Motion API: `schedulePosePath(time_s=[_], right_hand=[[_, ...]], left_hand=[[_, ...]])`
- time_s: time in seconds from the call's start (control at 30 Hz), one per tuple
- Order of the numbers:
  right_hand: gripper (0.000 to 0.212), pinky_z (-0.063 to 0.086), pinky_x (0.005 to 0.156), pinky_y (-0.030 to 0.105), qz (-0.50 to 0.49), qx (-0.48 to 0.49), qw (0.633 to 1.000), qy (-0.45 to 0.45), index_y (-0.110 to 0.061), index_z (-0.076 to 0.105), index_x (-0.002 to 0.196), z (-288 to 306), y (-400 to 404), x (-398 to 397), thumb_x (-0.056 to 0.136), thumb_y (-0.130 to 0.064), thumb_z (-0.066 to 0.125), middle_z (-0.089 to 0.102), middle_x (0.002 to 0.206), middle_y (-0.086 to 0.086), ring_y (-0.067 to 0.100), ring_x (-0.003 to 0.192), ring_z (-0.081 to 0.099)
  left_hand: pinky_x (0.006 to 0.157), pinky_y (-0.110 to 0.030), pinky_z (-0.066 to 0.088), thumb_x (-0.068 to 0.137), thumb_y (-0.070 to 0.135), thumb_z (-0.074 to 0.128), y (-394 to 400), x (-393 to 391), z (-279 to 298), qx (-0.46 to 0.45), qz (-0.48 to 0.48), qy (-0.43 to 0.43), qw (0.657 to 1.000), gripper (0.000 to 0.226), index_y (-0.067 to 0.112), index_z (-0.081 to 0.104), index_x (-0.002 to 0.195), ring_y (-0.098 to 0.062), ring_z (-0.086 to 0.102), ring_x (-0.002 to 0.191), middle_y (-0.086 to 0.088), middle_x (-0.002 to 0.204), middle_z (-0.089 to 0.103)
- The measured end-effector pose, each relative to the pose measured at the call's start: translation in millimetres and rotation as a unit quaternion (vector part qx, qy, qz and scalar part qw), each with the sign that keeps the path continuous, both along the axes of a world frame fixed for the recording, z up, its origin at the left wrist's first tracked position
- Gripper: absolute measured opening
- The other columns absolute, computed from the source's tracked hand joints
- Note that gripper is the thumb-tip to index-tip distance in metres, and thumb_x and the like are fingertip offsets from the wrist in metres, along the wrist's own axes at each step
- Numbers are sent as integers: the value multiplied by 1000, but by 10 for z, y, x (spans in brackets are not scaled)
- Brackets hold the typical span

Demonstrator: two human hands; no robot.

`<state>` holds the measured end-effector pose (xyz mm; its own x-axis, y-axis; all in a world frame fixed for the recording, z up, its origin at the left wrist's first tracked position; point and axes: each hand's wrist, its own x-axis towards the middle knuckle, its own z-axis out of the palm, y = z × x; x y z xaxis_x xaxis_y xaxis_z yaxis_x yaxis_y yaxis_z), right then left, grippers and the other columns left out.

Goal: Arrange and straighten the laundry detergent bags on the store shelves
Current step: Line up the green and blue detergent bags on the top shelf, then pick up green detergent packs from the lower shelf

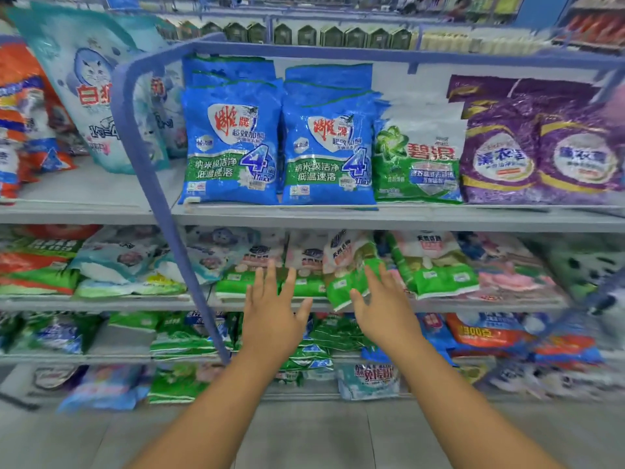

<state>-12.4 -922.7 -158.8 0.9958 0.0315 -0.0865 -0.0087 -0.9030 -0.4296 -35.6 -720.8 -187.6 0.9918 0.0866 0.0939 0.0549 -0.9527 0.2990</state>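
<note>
Both my hands are stretched out toward the second shelf (490, 304). My left hand (272, 308) has its fingers spread and straight, in front of flat green-and-white detergent bags (233, 277). My right hand (382, 308) is also open, its fingers just in front of a tilted green-and-white bag (348, 262) that sticks out over the shelf edge. Neither hand holds anything. On the shelf above stand two blue detergent bags (230, 143) (329, 147) upright, side by side.
A green-and-white bag (417, 160) and purple bags (541, 147) stand right of the blue ones. A blue shelf upright (162, 198) runs down at the left. Lower shelves hold piles of green, blue and orange bags (490, 331). Grey floor (304, 434) lies below.
</note>
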Motion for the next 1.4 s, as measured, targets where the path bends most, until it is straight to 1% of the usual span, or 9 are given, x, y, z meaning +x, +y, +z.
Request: schedulePosePath(time_s=[0.57,0.7,0.8,0.87,1.0,1.1,1.2,1.3,1.4], right_hand=[[74,30,118,43,-74,-26,993,84,-12,15,158,-281,22,1098,102,-47,46,13,165,21,37,150,21],[54,55,91,40,-50,-80,990,103,-5,57,125,-325,-73,1393,100,-51,45,63,117,19,34,114,60],[51,54,71,31,-27,-81,988,129,-10,63,100,-338,-157,1569,98,-57,42,65,87,9,27,85,67],[43,50,73,29,-24,-54,988,142,-16,61,105,-325,-203,1679,95,-56,49,60,92,5,27,90,66],[39,55,87,32,-8,-6,988,152,-20,64,113,-330,-270,1826,88,-50,65,67,116,6,27,107,66],[37,56,91,37,-7,84,983,163,-17,66,111,-394,-331,1869,87,-45,70,69,120,7,28,105,67],[41,52,90,32,-26,181,967,176,-15,60,119,-368,-359,1842,88,-38,73,65,127,7,28,110,64],[57,40,84,25,-38,264,946,183,-15,52,136,-337,-327,1751,88,-35,75,60,135,6,24,110,58],[46,39,86,26,-42,326,921,210,-16,56,126,-378,-200,1658,88,-33,75,62,122,0,20,99,53]], left_hand=[[125,-47,11,98,66,35,-358,1189,-695,-69,-47,186,979,75,30,14,160,-30,2,156,-5,170,3],[120,-40,27,98,62,43,-486,1309,-784,-101,-31,169,980,71,21,32,156,-31,22,150,-7,163,29],[108,-27,35,97,53,57,-652,1314,-766,-183,35,122,975,59,18,50,144,-27,42,135,-6,149,44],[100,-26,40,93,45,67,-802,1351,-778,-335,148,143,920,55,15,54,137,-26,53,123,-4,139,51],[89,-43,59,79,53,79,-1035,1408,-849,-573,321,185,731,64,10,55,120,-27,63,103,-8,120,62],[85,-47,62,72,52,86,-1015,1425,-939,-629,326,192,679,59,12,57,106,-29,67,102,-9,118,65],[87,-44,61,47,64,93,-879,1363,-848,-655,290,251,651,100,13,60,127,-30,71,105,-8,119,72],[69,-32,59,79,46,81,-666,1232,-591,-710,250,269,601,49,15,73,116,-24,75,89,-10,107,77],[62,-30,55,83,49,75,-408,1184,-596,-742,238,280,560,38,16,77,102,-26,74,78,-11,95,77]])
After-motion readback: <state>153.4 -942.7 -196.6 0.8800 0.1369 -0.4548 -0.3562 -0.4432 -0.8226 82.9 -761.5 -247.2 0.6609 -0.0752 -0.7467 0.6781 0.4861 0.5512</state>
